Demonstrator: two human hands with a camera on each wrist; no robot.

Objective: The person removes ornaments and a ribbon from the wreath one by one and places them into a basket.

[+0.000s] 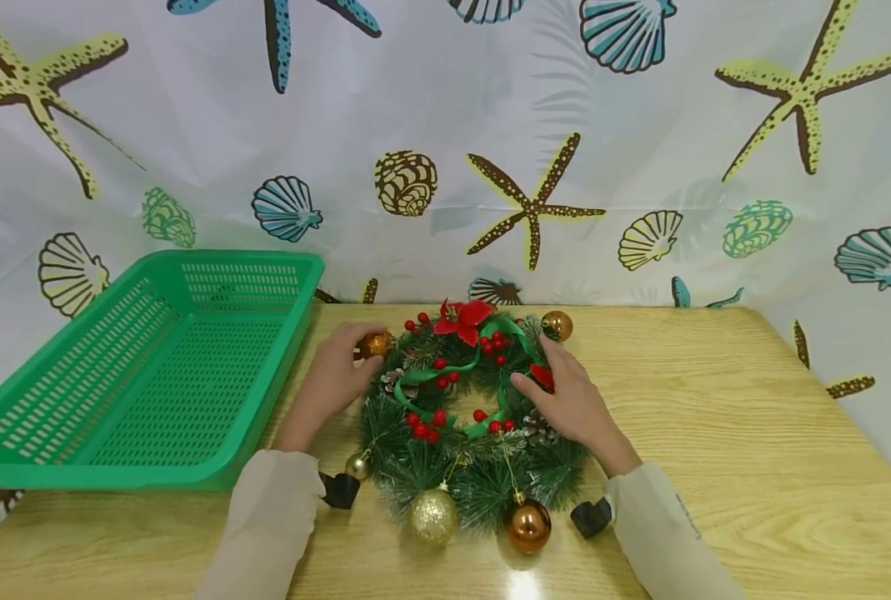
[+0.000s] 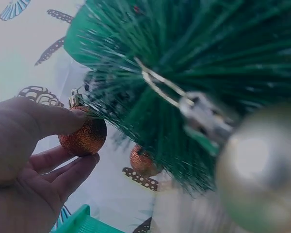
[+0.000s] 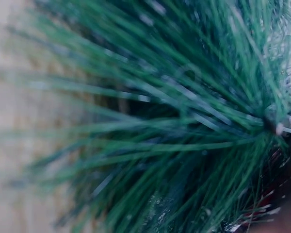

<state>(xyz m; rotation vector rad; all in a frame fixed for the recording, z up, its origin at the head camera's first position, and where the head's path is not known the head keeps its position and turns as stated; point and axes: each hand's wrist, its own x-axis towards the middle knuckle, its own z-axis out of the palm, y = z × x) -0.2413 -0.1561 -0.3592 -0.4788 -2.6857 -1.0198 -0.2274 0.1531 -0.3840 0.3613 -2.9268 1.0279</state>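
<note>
A green Christmas wreath (image 1: 407,454) with red berries, pine cones, green ribbon and a red poinsettia (image 1: 463,321) lies on the table. At its upper left edge, my left hand (image 1: 332,371) pinches an orange glitter bauble (image 2: 85,133) between thumb and fingers; the bauble's gold cap points up in the left wrist view. My right hand (image 1: 568,396) grips the wreath's right side, thumb toward the inside and fingers over the greenery, beside a red flower (image 1: 543,377). Green needles (image 3: 184,126) fill most of the right wrist view, and the right fingertips are partly hidden.
A green plastic basket (image 1: 223,471) stands at the left. Around the wreath are a gold glitter bauble (image 1: 433,515), a shiny copper bauble (image 1: 528,526), a small gold bauble (image 1: 357,467) and an orange bauble (image 1: 558,325). A shell-and-starfish printed cloth (image 1: 430,83) hangs behind the wooden table (image 1: 715,433).
</note>
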